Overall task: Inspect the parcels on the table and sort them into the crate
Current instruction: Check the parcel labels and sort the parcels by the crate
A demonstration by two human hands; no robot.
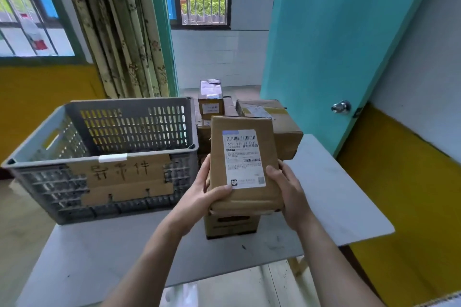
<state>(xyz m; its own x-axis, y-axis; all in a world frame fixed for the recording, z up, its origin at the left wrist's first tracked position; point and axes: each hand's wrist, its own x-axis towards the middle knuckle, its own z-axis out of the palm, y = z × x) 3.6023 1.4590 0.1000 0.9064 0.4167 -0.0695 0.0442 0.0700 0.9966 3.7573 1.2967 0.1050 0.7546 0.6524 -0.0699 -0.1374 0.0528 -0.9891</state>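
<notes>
A flat brown parcel [245, 162] was held up in both hands above the grey table [334, 192], tilted so that its labelled face looked toward the camera. It was wrapped in plain brown paper or card, with rounded, slightly puffed edges and a few folds along its near end. A white shipping label [243, 158] covered much of the upper face; it carried a barcode at the top, a row of large digits below it, smaller print and a second short barcode in the middle, and a small dark logo and a square code near the bottom. The fine print was too small to read.

The left hand [202, 197] gripped the parcel's left edge, thumb lying across the lower left corner of the face and fingers curled behind. The right hand [287, 192] gripped the right edge, thumb on the face beside the label and the other fingers wrapped underneath.

Directly beneath the held parcel a small box [230, 225] stood on the table. Further back lay more boxes: a wide brown box [282, 127] on the right and a little box [210, 104] stacked on another. To the left of the parcel stood a grey slotted crate [104, 154] with a piece of cardboard [124, 179] bearing handwritten characters taped to its near wall.
</notes>
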